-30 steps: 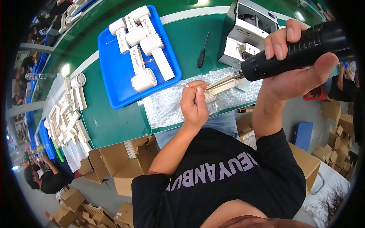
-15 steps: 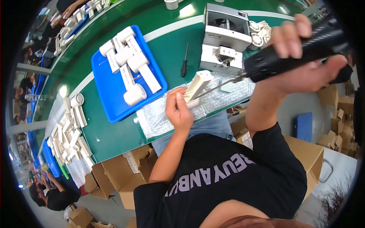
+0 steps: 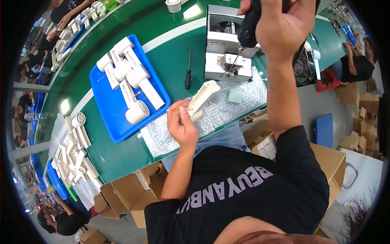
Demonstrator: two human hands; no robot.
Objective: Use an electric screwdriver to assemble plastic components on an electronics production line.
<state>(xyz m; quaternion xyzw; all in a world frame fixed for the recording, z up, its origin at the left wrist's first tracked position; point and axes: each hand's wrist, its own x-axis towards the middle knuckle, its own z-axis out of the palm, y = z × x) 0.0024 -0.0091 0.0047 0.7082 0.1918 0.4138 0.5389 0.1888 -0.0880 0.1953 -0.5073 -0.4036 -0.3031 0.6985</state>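
My left hand (image 3: 183, 129) is closed around the lower end of a cream plastic fan housing (image 3: 203, 97), whose open, hollow handle tilts up to the right. A thin orange-and-white wire (image 3: 174, 110) sticks out beside my thumb. My right hand (image 3: 282, 34) grips a black electric screwdriver (image 3: 248, 30) above the grey-and-white screw feeder (image 3: 227, 46). The screwdriver's long bit (image 3: 234, 63) points down at the metal block on the feeder's front; whether its tip touches a screw is too small to tell.
A blue tray (image 3: 106, 122) with several white fans lies on the left. Beside it rests a black-handled screwdriver (image 3: 187, 79). Bubble wrap (image 3: 162, 142) covers the near table edge. Loose cream plastic shells (image 3: 73, 156) are piled far left. A black fan (image 3: 304, 67) stands on the right.
My right hand has swung the electric screwdriver away from the fan housing, over to the screw feeder. My left hand still holds the housing, and the view has shifted slightly.
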